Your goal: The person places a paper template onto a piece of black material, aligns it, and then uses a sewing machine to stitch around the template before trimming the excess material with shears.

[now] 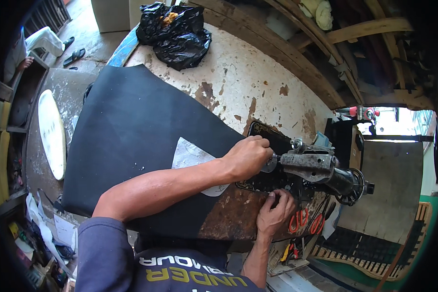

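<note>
Black, smooth sheeting (126,121) lies near the sewing machine (306,164), left fingers (264,144) and right fingers (287,202) curled (grip unclear).

Sewing machine (309,165): one, dark metal, worn grey top, handwheel at right end; upright on bench (248,68). Black sheet (126,126): one, large, smooth; spread left of the machine, its upper edge sloping down toward it.

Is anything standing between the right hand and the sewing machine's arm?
Nothing visible stands in the way: only the dark machine bed shows between the right hand and the sewing machine. The red-handled scissors are off to the hand's right, out of that line.
</note>
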Motion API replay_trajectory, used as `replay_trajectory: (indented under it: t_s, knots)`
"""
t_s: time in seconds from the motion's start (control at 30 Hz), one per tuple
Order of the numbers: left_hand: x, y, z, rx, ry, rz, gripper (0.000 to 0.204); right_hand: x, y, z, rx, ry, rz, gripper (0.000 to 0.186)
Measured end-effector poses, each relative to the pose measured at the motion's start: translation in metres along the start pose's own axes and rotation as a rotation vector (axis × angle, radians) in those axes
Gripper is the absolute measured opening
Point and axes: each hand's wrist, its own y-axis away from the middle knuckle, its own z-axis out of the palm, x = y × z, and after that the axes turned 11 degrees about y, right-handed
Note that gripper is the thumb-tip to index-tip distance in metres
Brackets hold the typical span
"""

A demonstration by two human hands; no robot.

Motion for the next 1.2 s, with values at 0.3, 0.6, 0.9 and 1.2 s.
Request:
replay_trajectory:
  t_s: [0.3, 0.6, 0.9, 1.2]
  knots:
    - [-0.001, -0.001, 0.005, 0.004, -0.013, -0.015, 0.007, -0.002, -0.014, 0.003, -0.003, -0.105, 0.026, 0.021]
    - [0.003, -0.004, 0.004, 0.011, -0.107, 0.005, 0.009, -0.009, -0.075, 0.025, -0.130, -0.599, 0.064, 0.025]
    - [0.025, -0.007, -0.018, -0.237, -0.247, -0.009, 0.028, 0.017, -0.028, 0.003, -0.173, -1.918, 0.078, 0.015]
    - [0.047, 0.029, -0.005, -0.285, -0.426, 0.303, 0.044, 0.004, 0.030, -0.042, -0.723, -1.765, 0.274, 0.011]
